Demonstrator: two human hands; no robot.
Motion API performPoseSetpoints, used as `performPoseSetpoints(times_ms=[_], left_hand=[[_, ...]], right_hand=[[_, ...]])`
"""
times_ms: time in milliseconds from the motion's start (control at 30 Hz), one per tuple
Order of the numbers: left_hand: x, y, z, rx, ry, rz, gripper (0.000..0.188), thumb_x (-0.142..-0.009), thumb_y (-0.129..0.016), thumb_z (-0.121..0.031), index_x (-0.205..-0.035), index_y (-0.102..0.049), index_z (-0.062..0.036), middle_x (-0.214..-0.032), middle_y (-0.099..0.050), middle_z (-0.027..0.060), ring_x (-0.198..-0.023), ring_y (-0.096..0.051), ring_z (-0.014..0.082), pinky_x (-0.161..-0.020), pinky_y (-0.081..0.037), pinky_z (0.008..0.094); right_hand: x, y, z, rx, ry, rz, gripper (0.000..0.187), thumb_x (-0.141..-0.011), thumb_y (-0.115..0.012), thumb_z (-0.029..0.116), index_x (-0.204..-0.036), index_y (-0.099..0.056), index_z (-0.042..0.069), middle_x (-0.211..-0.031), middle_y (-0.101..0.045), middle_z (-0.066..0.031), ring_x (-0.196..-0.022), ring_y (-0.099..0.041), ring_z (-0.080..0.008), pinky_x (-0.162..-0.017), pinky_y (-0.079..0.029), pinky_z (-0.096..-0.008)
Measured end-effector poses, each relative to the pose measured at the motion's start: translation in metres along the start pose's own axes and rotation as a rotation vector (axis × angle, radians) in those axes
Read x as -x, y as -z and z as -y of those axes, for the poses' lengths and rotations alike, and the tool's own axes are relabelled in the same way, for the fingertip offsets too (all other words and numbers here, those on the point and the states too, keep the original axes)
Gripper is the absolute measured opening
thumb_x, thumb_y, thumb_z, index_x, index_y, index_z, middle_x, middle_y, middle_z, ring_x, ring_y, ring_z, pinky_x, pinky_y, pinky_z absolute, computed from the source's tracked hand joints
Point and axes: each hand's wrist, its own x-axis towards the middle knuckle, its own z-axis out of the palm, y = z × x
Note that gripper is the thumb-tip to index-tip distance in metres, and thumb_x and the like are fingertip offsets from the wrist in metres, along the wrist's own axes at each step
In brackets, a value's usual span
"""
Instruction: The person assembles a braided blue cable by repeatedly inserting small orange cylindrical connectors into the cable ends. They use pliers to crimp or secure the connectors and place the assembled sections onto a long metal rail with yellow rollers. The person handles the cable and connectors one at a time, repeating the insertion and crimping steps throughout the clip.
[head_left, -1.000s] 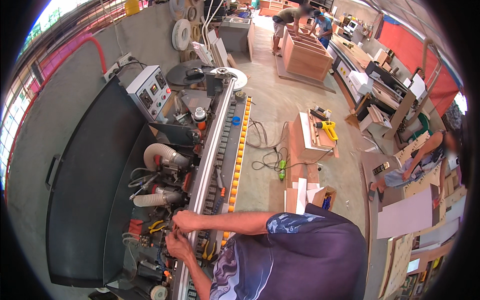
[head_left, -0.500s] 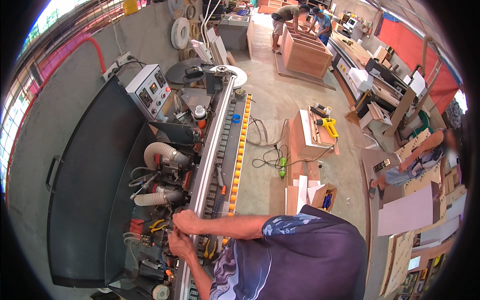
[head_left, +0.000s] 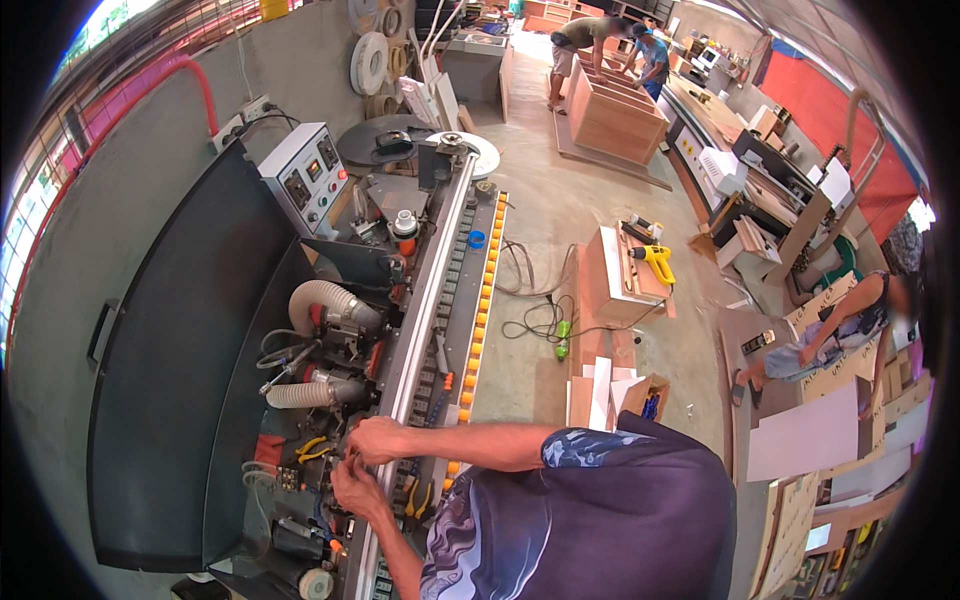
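Observation:
Both my hands are close together over the inner side of a long edge-banding machine (head_left: 415, 350), just across its silver rail (head_left: 432, 290). My right hand (head_left: 376, 440) is the farther one, its fingers curled in a fist-like grip. My left hand (head_left: 356, 488) is just nearer, fingers bent and pinched against the machine parts below the right hand. What they grip is too small and covered to make out. Yellow-handled pliers (head_left: 314, 449) lie inside the machine to the left of my hands. Another yellow-handled tool (head_left: 420, 497) lies on the near side of the rail.
Ribbed hoses (head_left: 305, 394) and an open dark cover (head_left: 160, 370) stand left. A control box (head_left: 303, 178) sits farther along. On the right are a yellow heat gun (head_left: 655, 263) on a wooden box, a cable (head_left: 535, 320) and a seated person (head_left: 850, 310). Two people work at a cabinet (head_left: 615, 110).
The view has shifted slightly. My hands stay at the same spot on the machine, with only small finger movement. The seated person's arm and posture have changed a little.

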Motion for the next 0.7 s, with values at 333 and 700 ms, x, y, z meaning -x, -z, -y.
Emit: performPoseSetpoints(times_ms=[333,700], left_hand=[[0.001,0.002,-0.004,0.008,-0.031,-0.01,0.01,-0.09,-0.077,-0.014,-0.096,-0.075,-0.0063,-0.089,-0.067,0.0143,-0.081,-0.068,0.0391,-0.07,-0.051,0.05],[0.003,0.0,0.005,0.015,-0.071,0.013,0.01,-0.088,-0.077,-0.011,-0.095,-0.074,-0.0053,-0.089,-0.068,0.0147,-0.082,-0.068,0.0394,-0.072,-0.052,0.0501]], right_hand=[[0.023,-0.008,0.016,-0.032,-0.183,-0.178,0.029,-0.077,-0.072,0.014,-0.094,-0.073,-0.009,-0.086,-0.075,-0.0291,-0.086,-0.076,-0.0464,-0.075,-0.063,-0.0525],[0.017,-0.013,0.013,-0.12,-0.222,-0.244,0.027,-0.079,-0.07,0.012,-0.098,-0.071,-0.007,-0.09,-0.075,-0.0299,-0.089,-0.075,-0.048,-0.077,-0.062,-0.0534]])
